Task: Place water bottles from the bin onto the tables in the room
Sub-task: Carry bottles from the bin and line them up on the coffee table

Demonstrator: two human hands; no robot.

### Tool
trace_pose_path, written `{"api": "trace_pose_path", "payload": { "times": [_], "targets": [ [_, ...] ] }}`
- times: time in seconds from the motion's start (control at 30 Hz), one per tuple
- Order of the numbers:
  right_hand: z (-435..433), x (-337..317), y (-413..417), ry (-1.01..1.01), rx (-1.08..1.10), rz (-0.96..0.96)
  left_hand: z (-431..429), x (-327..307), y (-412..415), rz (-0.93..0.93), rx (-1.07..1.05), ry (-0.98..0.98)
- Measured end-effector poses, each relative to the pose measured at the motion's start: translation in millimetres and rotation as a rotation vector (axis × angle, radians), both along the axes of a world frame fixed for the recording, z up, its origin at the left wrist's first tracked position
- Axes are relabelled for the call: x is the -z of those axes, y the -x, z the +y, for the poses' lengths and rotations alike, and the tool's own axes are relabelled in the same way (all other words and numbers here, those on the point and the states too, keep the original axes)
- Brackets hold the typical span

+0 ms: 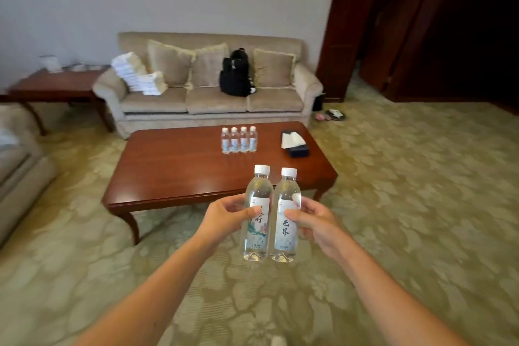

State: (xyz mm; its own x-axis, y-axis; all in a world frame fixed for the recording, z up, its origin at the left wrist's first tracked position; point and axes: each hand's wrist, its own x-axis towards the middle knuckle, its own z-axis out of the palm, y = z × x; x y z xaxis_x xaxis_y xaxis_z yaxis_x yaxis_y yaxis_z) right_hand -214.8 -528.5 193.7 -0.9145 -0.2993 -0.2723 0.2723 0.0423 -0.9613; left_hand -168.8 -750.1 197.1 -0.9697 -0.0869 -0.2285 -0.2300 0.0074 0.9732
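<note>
Clear thin plastic, white caps, paper labels. Left hand (224, 218) curls round left bottle (257, 213) at the label; right hand (314, 222) grips right bottle (286, 216) likewise. Both upright, side by side, in air short of the table (174, 166). Full: probably moderate weight, smooth, walls yielding to a squeeze. Mid-body hold suits. On its glossy wood, four bottles (238, 140) stand in a row.

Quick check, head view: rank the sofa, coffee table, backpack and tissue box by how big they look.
1. Sofa and coffee table: about equal in frame. The table is nearer, so I won't rank them.
2. Backpack.
3. Tissue box, smallest.
</note>
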Motion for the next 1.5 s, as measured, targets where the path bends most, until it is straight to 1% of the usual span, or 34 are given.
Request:
{"api": "trace_pose_path", "payload": {
  "times": [0.27,0.5,0.7,0.93,1.1,1.33,1.5],
  "targets": [
    [-73,-7,104,-0.054,-0.237,0.022,-61,7,55,0.019,-0.203,0.044],
    [-125,-23,202,-0.068,-0.438,0.043,-96,-6,117,0.035,-0.363,0.081],
    [-164,-19,266,-0.068,-0.514,0.066,-117,-11,162,0.058,-0.431,0.11],
    [-208,-19,319,-0.05,-0.527,0.037,-157,-14,209,0.036,-0.434,0.152],
    [-250,-10,358,-0.05,-0.47,0.03,-203,-10,254,0.039,-0.392,0.171],
    [-319,3,410,-0.032,-0.355,0.016,-291,1,326,0.07,-0.24,0.199],
    [-360,11,450,-0.023,-0.281,0.008,-340,9,376,0.103,-0.161,0.172]
  ]
}}
